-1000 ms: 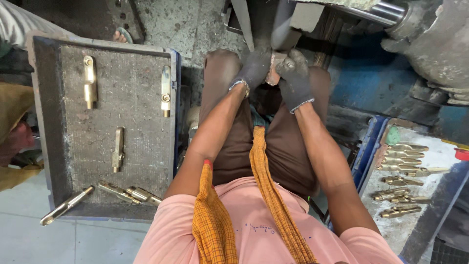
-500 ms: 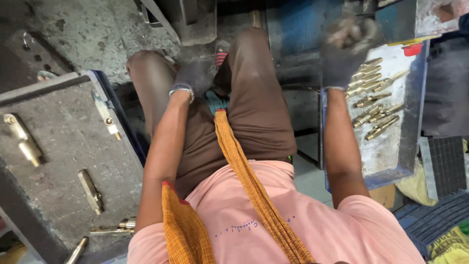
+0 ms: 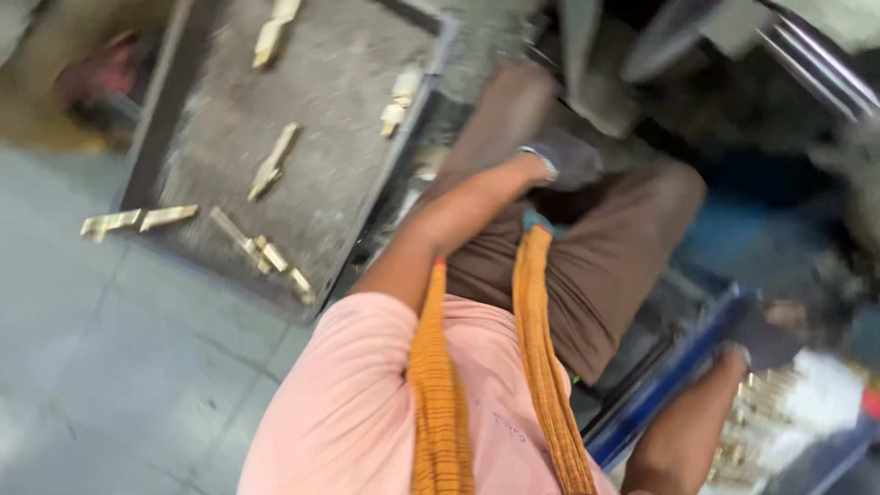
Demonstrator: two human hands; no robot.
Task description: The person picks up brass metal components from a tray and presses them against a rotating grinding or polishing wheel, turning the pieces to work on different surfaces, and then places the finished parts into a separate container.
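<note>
brass pieces (image 3: 756, 412) are being reached for by the gloved right hand (image 3: 765, 344), grip unclear; left hand (image 3: 568, 160) rests closed; a firm pick is called for.

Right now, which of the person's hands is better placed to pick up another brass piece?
The right hand, probably: gloved, it sits right at the heap of brass pieces in the blue-edged tray. The left hand rests on the lap, apart from both trays.

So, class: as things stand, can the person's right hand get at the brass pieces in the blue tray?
Probably yes: the gloved right hand already hovers over the brass pieces in the blue tray, nothing between; blur hides contact.
</note>
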